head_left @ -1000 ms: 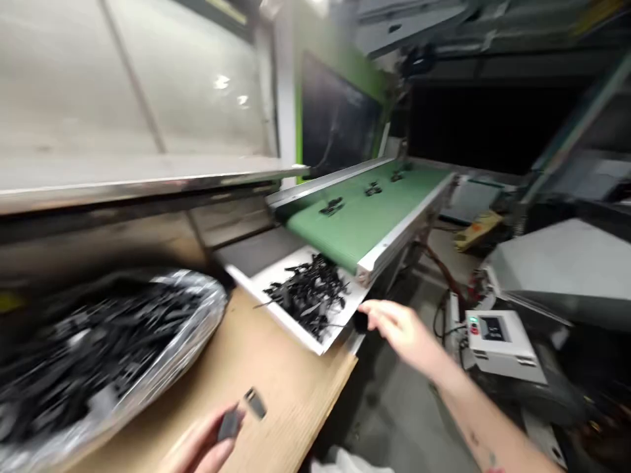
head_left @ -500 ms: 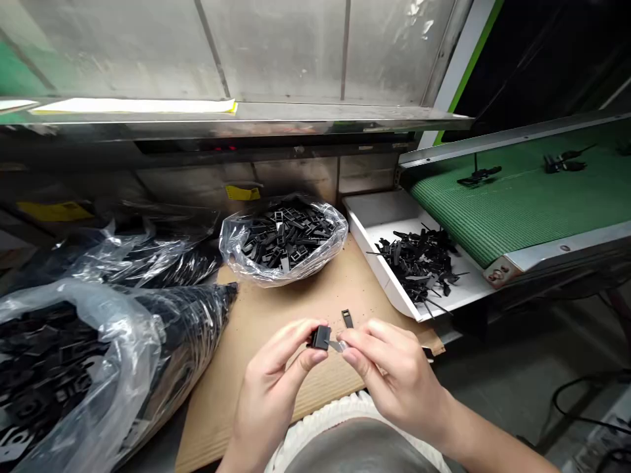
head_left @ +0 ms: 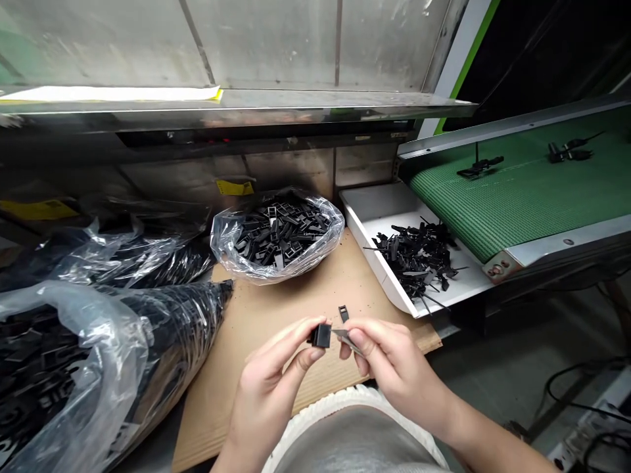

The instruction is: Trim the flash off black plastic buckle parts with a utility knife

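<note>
Pinched between the thumb and fingers of my left hand [head_left: 276, 381] is a small black block-shaped part [head_left: 322, 336]. My right hand [head_left: 394, 361] grips a thin pointed blade [head_left: 348, 340], its tip close to the block's right side; whether they touch is hard to tell. Just behind my right fingertips, a small black clip with a rectangular opening [head_left: 344, 313] lies on the cardboard [head_left: 296, 305].
A clear bag of black clips [head_left: 279, 230] stands behind my hands. Large bags of black parts [head_left: 118, 368] fill the left. At right are a white tray [head_left: 384, 279] of black pieces and a green conveyor [head_left: 517, 197] carrying black parts.
The blade has turned in my right fingers and more of it shows, with my right fingers lower around it. My left hand still holds the block. The whole view has shifted slightly.
</note>
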Demonstrator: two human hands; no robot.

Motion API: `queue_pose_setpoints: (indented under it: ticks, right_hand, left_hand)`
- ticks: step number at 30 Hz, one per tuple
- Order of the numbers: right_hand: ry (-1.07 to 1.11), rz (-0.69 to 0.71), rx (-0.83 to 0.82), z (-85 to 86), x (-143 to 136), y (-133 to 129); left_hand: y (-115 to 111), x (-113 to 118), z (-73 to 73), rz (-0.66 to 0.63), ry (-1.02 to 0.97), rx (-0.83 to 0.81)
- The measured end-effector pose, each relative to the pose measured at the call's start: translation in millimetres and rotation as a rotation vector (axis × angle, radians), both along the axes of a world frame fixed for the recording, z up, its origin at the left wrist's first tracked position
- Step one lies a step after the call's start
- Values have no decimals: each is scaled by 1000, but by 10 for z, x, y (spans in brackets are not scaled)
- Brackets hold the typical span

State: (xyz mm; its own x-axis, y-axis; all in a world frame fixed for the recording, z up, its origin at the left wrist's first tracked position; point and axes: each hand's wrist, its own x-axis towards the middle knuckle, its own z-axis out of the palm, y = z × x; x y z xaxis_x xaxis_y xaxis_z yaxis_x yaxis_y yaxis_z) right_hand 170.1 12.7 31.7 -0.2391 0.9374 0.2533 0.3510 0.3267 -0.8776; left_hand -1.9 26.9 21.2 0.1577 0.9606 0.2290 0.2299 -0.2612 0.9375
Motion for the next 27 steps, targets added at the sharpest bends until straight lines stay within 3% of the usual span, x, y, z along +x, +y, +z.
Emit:
queue_pose_setpoints:
  ticks: [6,13,19,22,24,27]
  right_hand:
    - [-50,-73,98,-32,-88,44]
    - [-62,-63,68,-63,-78,31]
    - [59,129,-39,-44,-104,-33]
    - [99,-39,-104,-79,-100,30]
    - [106,-116,-150,-105,-96,85]
    - [152,-77,-146,-125,-92,118]
  left_hand:
    - [-11,17,-6,-22,39,96]
    - [-22,27,-1,6,61,46]
    - [51,30,-71,48,73,6]
    - [96,39,-74,-2,94,24]
    - [91,50,-68,-63,65,-51]
    - [38,83,-55,-100,-96,-225]
